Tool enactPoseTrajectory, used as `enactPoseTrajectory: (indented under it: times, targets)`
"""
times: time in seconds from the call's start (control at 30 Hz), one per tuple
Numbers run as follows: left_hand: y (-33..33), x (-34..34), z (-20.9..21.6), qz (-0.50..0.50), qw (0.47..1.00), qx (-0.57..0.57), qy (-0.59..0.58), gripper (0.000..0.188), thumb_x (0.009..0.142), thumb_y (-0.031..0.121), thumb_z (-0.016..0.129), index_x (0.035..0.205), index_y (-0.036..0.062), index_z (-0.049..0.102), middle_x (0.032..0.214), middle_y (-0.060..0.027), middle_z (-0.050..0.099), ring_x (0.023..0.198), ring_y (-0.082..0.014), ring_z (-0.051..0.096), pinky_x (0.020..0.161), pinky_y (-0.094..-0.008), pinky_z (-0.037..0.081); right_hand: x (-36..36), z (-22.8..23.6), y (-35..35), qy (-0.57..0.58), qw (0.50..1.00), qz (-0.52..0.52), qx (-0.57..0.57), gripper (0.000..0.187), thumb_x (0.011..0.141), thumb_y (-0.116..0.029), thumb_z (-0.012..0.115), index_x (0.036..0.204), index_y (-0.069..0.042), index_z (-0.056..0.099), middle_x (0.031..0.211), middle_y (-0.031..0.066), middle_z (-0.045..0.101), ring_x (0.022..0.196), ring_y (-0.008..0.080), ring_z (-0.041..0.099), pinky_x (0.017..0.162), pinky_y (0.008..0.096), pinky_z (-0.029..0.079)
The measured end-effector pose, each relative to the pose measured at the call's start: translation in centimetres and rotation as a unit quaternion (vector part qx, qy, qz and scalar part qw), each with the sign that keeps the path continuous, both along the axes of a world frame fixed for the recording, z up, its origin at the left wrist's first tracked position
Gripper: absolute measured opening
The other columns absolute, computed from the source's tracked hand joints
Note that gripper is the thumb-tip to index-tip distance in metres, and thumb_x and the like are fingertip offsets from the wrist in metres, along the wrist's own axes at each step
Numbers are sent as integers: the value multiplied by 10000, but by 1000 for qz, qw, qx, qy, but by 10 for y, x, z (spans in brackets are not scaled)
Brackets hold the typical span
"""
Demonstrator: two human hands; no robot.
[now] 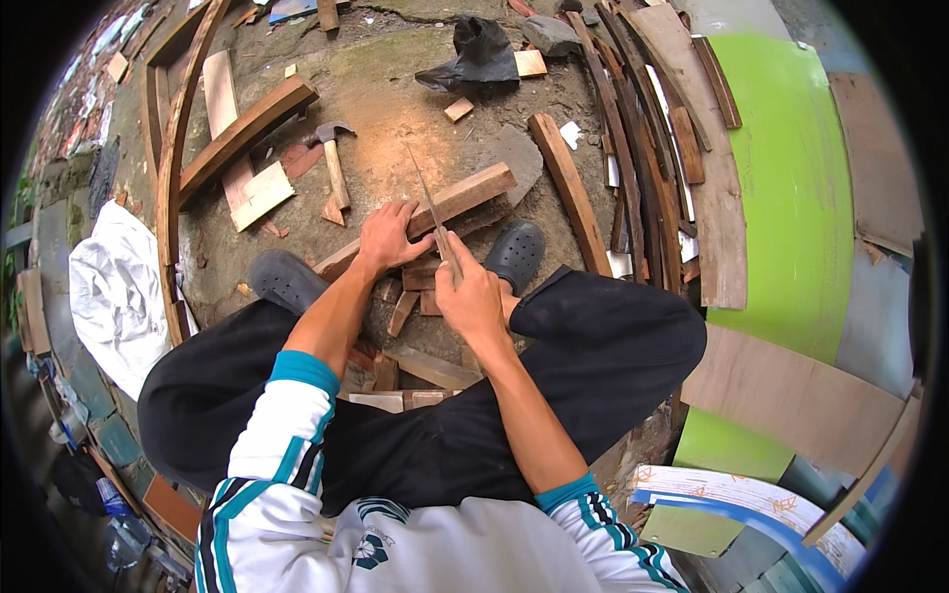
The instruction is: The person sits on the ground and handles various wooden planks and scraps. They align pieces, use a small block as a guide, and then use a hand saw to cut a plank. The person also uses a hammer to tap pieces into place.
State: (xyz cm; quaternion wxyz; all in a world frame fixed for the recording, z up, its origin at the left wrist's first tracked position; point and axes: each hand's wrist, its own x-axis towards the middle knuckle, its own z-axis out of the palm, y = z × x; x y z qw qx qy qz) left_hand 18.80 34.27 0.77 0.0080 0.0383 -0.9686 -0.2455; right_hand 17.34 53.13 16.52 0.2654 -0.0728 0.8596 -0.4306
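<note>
A long wooden beam [476,192] lies slantwise in front of me, propped on other wood pieces between my feet. My left hand [388,237] presses down on it, fingers curled over its top. My right hand [471,301] is closed around the wooden handle of a handsaw [425,186]. The saw's thin blade crosses the beam just right of my left hand and points away from me. I cannot tell how deep any cut is. Sawdust [390,138] covers the ground beyond the blade. Short wood offcuts [432,367] lie beneath the beam.
A claw hammer [335,168] lies beyond my left hand. Near it are timbers [247,133] and a white cloth sack [117,296]. A black plastic bag [474,57] sits farther off. Stacked wood strips [633,148] and a green panel [781,188] line the right side.
</note>
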Motion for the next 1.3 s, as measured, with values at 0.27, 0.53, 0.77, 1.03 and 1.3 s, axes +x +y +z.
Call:
enactPoseTrajectory:
  times: [0.27, 0.53, 0.77, 1.03, 1.3]
  targets:
    - [-1, 3, -8, 59, 995, -24, -76, 585, 719, 408, 807, 1194, 93, 674, 1111, -98, 654, 1104, -302, 625, 871, -440, 538, 3, 1, 10, 10, 995, 68, -68, 617, 914, -168, 654, 1484, -5, 481, 1258, 291, 660, 1159, 403, 663, 974, 389, 506]
    - [-2, 5, -14, 60, 996, -24, -66, 558, 719, 412, 808, 1181, 116, 706, 1101, -97, 652, 1087, -294, 642, 815, -445, 571, 0, 24, -4, 2, 999, 36, 4, 552, 923, -112, 607, 1459, -22, 512, 1151, 299, 678, 1013, 448, 687, 898, 455, 533]
    - [0, 7, -11, 66, 997, -17, -27, 547, 705, 355, 820, 1166, 86, 701, 1014, -122, 630, 996, -318, 646, 793, -440, 559, 50, 59, 44, 70, 996, 24, -43, 588, 903, -106, 618, 1478, -77, 498, 970, 311, 700, 874, 472, 692, 761, 500, 557]
    - [-1, 6, -17, 56, 998, -13, -17, 520, 717, 320, 809, 1160, 72, 700, 979, -118, 627, 966, -321, 650, 779, -442, 559, -2, 18, -1, -4, 999, 35, -4, 519, 931, -129, 612, 1430, -13, 527, 1154, 317, 671, 1079, 465, 656, 922, 446, 534]
    - [1, 11, -5, 69, 996, -16, -51, 558, 721, 342, 832, 1192, 80, 688, 1068, -130, 623, 1068, -320, 628, 836, -453, 558, 49, 42, 44, 77, 996, 14, -47, 548, 921, -97, 616, 1459, -71, 517, 1041, 296, 706, 920, 478, 694, 815, 486, 563]
